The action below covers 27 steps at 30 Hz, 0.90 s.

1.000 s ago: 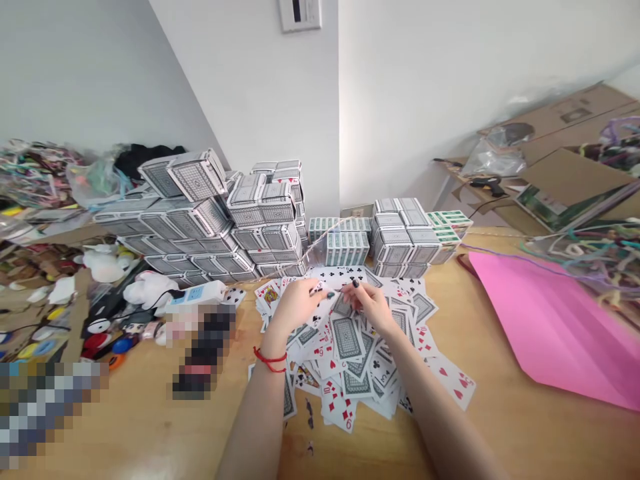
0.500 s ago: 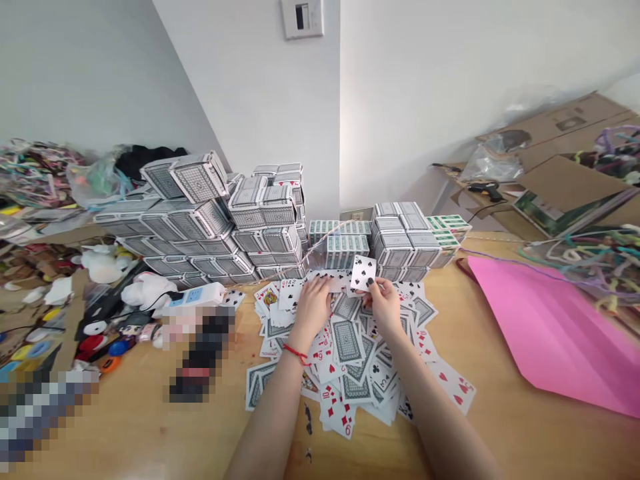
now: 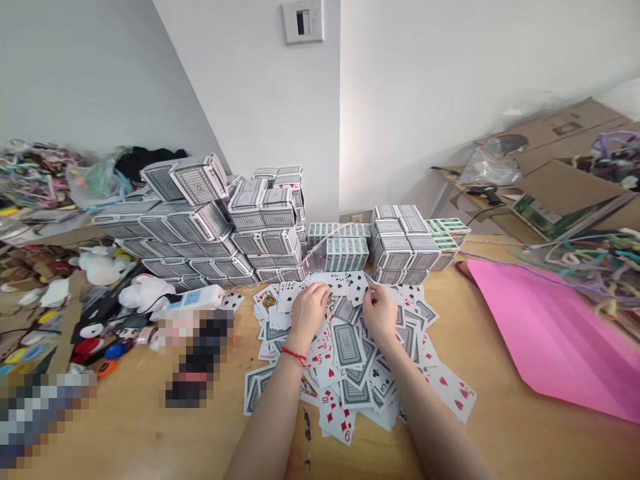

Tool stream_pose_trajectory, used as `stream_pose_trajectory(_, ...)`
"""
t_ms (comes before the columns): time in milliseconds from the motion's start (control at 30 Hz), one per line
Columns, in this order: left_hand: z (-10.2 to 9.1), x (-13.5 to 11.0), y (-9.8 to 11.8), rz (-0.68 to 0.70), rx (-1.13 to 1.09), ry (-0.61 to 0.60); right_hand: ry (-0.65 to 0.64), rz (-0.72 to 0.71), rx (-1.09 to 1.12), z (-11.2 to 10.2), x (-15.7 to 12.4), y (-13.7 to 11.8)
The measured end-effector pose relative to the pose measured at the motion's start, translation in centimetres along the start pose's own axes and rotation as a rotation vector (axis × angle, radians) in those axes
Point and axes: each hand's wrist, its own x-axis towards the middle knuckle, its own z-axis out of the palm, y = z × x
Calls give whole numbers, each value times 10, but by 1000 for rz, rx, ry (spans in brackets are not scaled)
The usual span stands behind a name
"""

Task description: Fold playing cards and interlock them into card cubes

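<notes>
An overlapping row of playing cards (image 3: 338, 283), mostly black suits, lies face up at the far side of a loose heap. My left hand (image 3: 309, 308), with a red string at the wrist, is over the left part of this row, its bent fingers closed at the cards' edge. A black-suited playing card (image 3: 357, 289) lies at the row's right end; my right hand (image 3: 379, 312) pinches its right edge. Beneath and nearer, face-up and face-down cards (image 3: 349, 344) spread in a messy pile, partly covered by my forearms.
Stacked card decks with grey backs (image 3: 200, 180) rise behind on the left, others (image 3: 400, 233) on the right. Green-patterned decks (image 3: 347, 253) stand between. A pink sheet (image 3: 555, 340) lies right. A power strip (image 3: 195, 301) and plush toys (image 3: 145, 291) are left; a cardboard box (image 3: 575, 187) sits far right.
My right hand has lowered the raised black-suited card onto the right end of the row. My left hand's fingers, flatter before, are now more bent at the cards.
</notes>
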Motion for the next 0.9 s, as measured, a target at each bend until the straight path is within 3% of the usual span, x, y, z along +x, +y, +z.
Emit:
stream_pose_trajectory(100, 1, 1, -2, 17, -4, 29, -67, -22, 28, 1, 1, 0)
stream_pose_trajectory(300, 2, 2, -1, 17, -32, 53, -156, 104, 301, 4, 6, 7)
stream_pose_trajectory(433, 3, 2, -3, 11, -55, 91, -195, 112, 369, 5, 6, 4)
stream_pose_trajectory(600, 4, 1, -3, -47, -104, 190, -263, 121, 449, 4, 2, -4)
stream_pose_trajectory(767, -3, -1, 4, 77, -162, 265, -345, 128, 534, 1, 1, -9)
stream_pose_trajectory(900, -4, 0, 6, 57, -261, 256, -379, 90, 553, -2, 3, -9)
